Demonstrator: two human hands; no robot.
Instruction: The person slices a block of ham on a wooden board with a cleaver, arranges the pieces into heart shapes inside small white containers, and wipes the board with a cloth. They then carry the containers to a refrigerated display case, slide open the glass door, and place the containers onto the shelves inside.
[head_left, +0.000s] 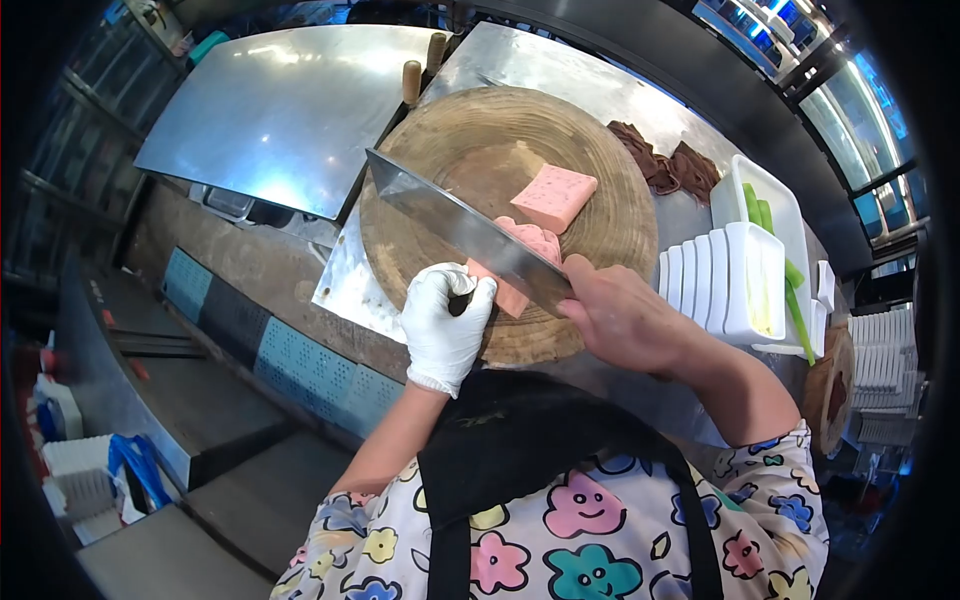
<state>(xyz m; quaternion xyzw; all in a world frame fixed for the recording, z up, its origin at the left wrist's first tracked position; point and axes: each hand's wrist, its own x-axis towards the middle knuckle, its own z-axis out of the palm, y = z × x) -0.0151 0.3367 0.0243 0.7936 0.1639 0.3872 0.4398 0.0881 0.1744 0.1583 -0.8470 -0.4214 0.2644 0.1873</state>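
"Which step is this?"

"Slicing, I'd say: the right hand is closed round the cleaver, its blade between the cut slices and the pink piece on the round chopping board"

"And the left hand?"

"Gloved, its curled fingers steadying the pink piece (near the blade, mind), with a pink block lying beyond; another cut would call for fingertips tucked back and the blade kept steady"

"Any writing?"

"None I can read; the faint mark on the black apron is too blurred"
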